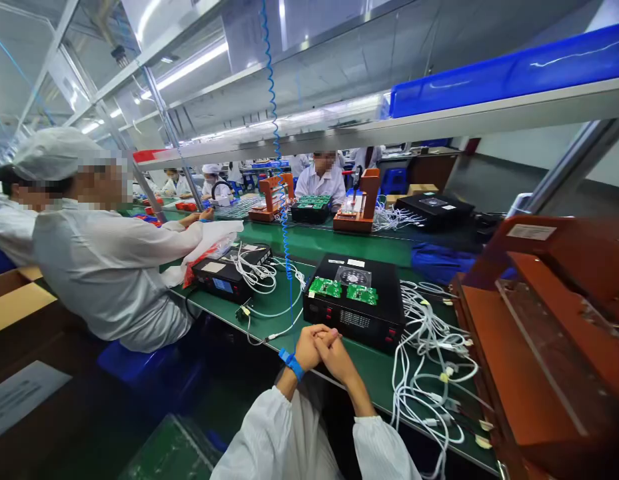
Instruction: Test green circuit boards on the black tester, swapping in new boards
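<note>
My left hand (307, 348) and my right hand (338, 359) are clasped together at the table's front edge, fingers folded over each other. No object shows in either one. Around my left wrist sits a blue wrist strap (291, 363), with a coiled blue cord (275, 127) rising from it. Just beyond my hands is a black box-shaped device (356, 320) with red switches on its front. On its top lie two green circuit boards, one at left (325, 287) and one at right (362, 295), beside a round fan grille (353, 276).
White cables (429, 347) lie tangled to the right, beside an orange-brown fixture (529, 347). Another black device (229, 272) with cables stands at the left. A co-worker in white (109, 260) sits there. Overhead, a shelf carries a blue bin (509, 70).
</note>
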`<state>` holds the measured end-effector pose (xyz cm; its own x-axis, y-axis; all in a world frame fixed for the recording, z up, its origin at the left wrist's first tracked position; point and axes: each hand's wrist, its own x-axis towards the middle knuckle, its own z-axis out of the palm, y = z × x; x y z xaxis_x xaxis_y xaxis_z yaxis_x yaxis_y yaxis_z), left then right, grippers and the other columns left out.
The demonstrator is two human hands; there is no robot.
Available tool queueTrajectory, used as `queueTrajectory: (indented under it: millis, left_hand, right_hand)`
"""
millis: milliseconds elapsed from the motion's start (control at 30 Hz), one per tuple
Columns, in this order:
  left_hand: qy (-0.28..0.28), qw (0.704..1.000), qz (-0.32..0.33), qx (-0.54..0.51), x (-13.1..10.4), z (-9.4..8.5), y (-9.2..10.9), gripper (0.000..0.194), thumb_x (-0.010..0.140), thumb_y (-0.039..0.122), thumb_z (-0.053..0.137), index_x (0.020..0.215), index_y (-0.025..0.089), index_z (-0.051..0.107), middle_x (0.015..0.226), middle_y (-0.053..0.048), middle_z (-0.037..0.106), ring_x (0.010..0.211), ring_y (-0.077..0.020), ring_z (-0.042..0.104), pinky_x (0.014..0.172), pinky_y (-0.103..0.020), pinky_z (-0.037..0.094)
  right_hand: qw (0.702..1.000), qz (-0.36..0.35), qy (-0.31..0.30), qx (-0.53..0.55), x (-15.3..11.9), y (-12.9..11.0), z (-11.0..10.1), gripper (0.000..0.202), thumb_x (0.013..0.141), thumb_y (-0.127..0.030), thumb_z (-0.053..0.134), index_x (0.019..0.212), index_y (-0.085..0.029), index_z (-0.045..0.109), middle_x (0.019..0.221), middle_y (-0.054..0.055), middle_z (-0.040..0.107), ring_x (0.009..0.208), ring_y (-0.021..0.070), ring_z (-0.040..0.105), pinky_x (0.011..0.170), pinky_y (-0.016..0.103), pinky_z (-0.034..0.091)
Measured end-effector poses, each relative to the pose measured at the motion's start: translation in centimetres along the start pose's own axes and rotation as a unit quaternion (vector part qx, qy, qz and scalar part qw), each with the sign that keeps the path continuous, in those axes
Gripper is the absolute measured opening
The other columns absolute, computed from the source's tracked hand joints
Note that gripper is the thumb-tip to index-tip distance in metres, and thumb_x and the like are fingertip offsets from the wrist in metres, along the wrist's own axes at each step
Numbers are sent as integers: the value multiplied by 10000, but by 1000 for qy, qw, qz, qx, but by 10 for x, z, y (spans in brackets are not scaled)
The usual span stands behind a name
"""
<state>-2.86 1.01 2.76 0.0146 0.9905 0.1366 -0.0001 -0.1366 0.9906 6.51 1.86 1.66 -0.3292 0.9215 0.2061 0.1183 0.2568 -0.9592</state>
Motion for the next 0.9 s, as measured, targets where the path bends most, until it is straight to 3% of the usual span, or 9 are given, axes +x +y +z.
queueTrajectory:
  millis: [367,633,900]
  left_hand:
    - [11,1000,-12,-11,-1,1,-1,517,742,616,728,799,104,771,789,-118,772,698,-205,693,666,-293,525]
    - [12,1000,-13,-22,0,0,-16,531,743,622,722,845,102,765,861,-126,777,766,-218,707,713,-306,544]
    - [26,999,-11,16,3,-1,-28,537,757,640,691,845,116,766,762,-76,737,715,-190,664,673,-285,521]
  right_hand:
    - [1000,16,-11,12,2,9,-2,314,764,-460,494,600,-197,547,664,42,594,654,193,534,608,299,441]
    - [998,32,-40,20,2,9,-3,312,754,-461,501,652,-187,611,720,76,655,762,252,622,687,332,499]
    - [999,15,-35,24,1,7,-3,340,773,-488,517,601,-199,567,658,55,616,671,215,574,609,300,467]
